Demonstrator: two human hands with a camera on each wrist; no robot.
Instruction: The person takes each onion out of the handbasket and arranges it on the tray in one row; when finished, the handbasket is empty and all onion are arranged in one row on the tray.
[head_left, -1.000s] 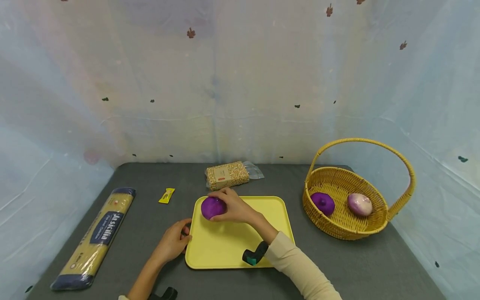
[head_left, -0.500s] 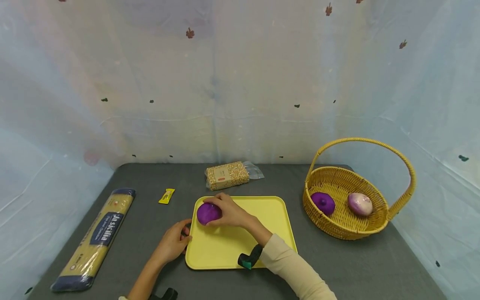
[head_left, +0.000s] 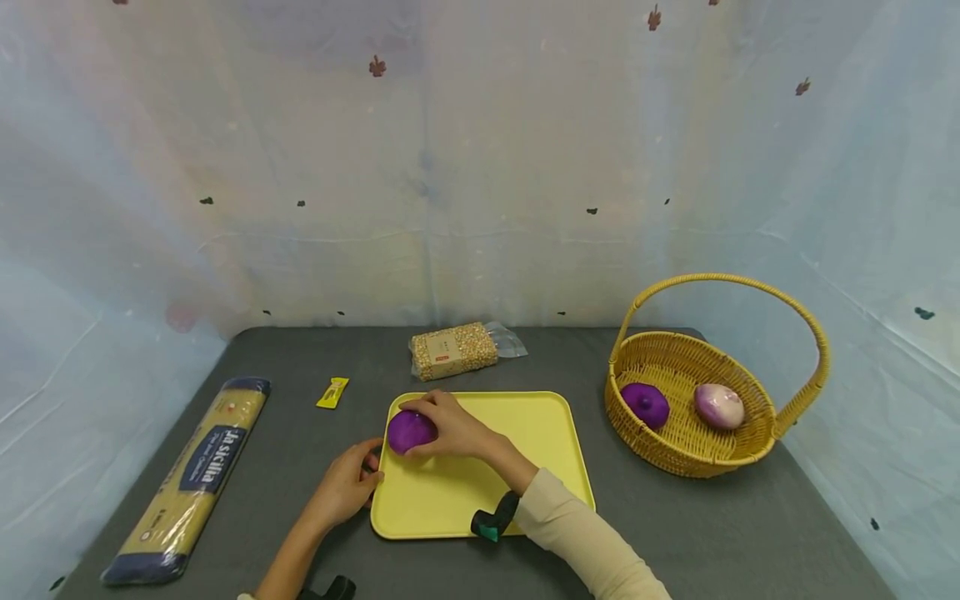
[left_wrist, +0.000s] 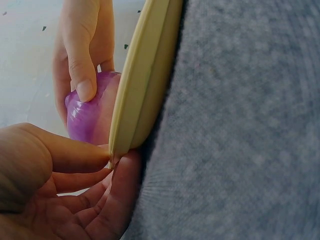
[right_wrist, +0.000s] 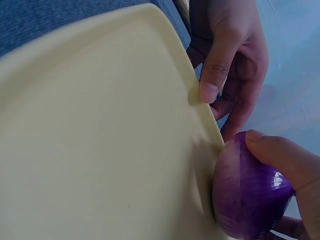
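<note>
A glossy purple onion (head_left: 408, 433) rests at the left side of the yellow tray (head_left: 431, 504), close to the rim. My right hand (head_left: 459, 432) grips it from the right, thumb and fingers around its sides. In the right wrist view the onion (right_wrist: 250, 190) touches the tray's edge. My left hand (head_left: 343, 483) pinches the tray's left rim between thumb and fingers. The left wrist view shows that thumb on top of the rim and the fingers below, with the onion (left_wrist: 87, 117) just beyond.
At the right stands a wicker basket (head_left: 693, 342) with a tall handle, holding a purple onion (head_left: 645, 406) and a purple-white onion-like piece (head_left: 718, 407). A bag of grains (head_left: 455, 350) lies behind the tray. A small yellow packet (head_left: 332, 392) and a long pasta pack (head_left: 191, 479) lie left.
My right hand has shifted the onion left and slightly nearer along the tray, toward the left rim. The left hand has stayed on the tray's rim.
</note>
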